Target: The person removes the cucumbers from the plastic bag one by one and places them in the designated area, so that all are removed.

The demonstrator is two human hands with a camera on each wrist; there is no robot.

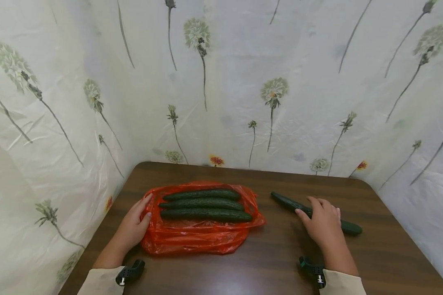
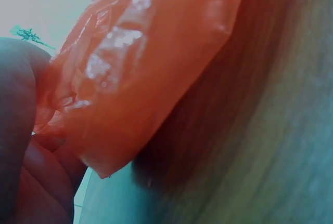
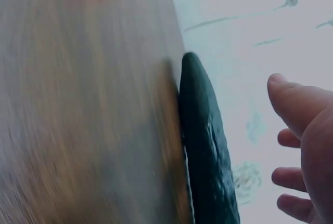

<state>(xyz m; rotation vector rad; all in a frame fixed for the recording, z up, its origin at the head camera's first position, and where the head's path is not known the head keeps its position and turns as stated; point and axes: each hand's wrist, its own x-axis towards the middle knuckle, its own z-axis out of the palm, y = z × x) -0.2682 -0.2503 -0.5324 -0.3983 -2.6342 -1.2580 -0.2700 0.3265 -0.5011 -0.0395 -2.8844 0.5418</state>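
Note:
Three dark green cucumbers (image 1: 206, 203) lie side by side on a red plastic bag (image 1: 195, 241). At the bag's left edge, my left hand (image 1: 133, 225) pinches the film between thumb and fingers; the left wrist view shows the bag (image 2: 125, 89) bunched there. A single cucumber (image 1: 289, 203) lies slantwise on the table to the right. Over its middle is my right hand (image 1: 325, 223), fingers spread. In the right wrist view, a gap shows between the thumb and fingers of that hand (image 3: 312, 141) and the cucumber (image 3: 205, 146).
The brown wooden table (image 1: 266, 262) has rounded far corners. White sheeting with a dandelion print (image 1: 236, 82) hangs behind it and along both sides. Each wrist carries a black strapped mount (image 1: 131, 271).

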